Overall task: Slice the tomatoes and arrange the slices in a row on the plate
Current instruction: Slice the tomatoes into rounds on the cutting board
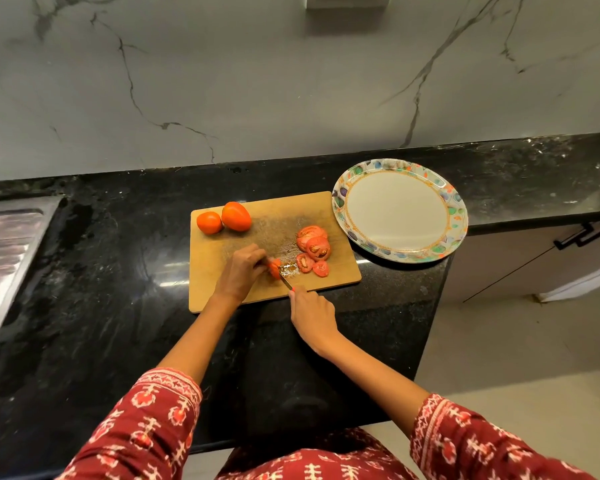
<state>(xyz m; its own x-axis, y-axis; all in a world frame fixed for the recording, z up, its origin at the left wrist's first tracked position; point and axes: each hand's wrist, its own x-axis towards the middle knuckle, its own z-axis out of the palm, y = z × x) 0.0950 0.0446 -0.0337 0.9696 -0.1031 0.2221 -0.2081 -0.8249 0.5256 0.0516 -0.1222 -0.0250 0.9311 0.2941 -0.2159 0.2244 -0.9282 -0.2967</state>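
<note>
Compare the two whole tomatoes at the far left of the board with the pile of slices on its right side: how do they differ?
The whole tomatoes are uncut, smooth and orange-red; the tomato slices are flat discs showing seeds and pulp. The whole tomatoes stand side by side, touching; the slices lie overlapping in a loose heap. Both sit on the wooden cutting board, none on the plate yet.

light: dim, warm indoor | glare: pale streaks on black countertop (378, 306) near centre | shadow: person's, 6 o'clock | edges: wide-angle bowing, soft
</note>
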